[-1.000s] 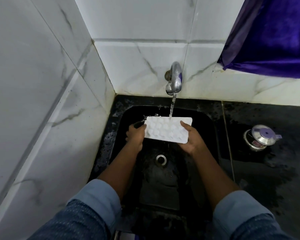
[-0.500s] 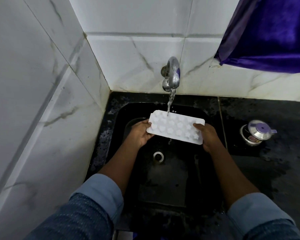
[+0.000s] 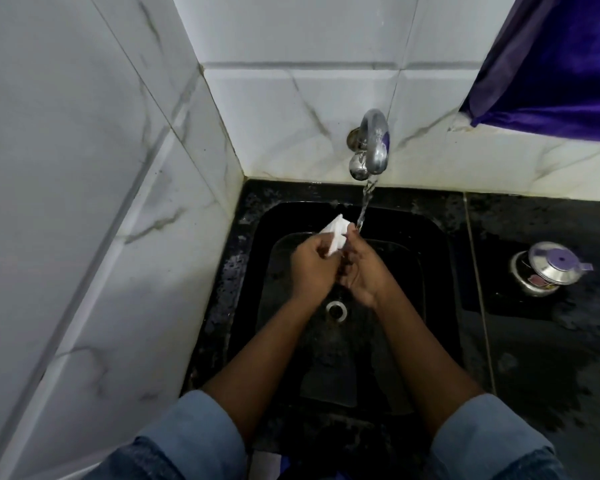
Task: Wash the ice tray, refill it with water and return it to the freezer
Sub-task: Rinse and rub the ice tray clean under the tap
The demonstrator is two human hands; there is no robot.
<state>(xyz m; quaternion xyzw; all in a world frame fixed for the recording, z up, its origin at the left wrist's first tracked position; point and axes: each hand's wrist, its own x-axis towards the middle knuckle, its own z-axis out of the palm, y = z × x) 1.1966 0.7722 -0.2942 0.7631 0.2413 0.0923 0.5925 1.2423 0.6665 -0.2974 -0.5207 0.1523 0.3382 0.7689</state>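
Head view: both hands, left hand [image 3: 311, 264] and right hand [image 3: 360, 268], clasp the ice tray [image 3: 440, 233] between closed fingers; its 12 o'clock end protrudes, the rest hidden.

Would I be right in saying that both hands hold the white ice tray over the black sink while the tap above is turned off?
Not quite: the tap is running, and the head view shows a stream falling from it just beside the tray. The rest stands: the left hand and right hand hold the white ice tray over the black sink.
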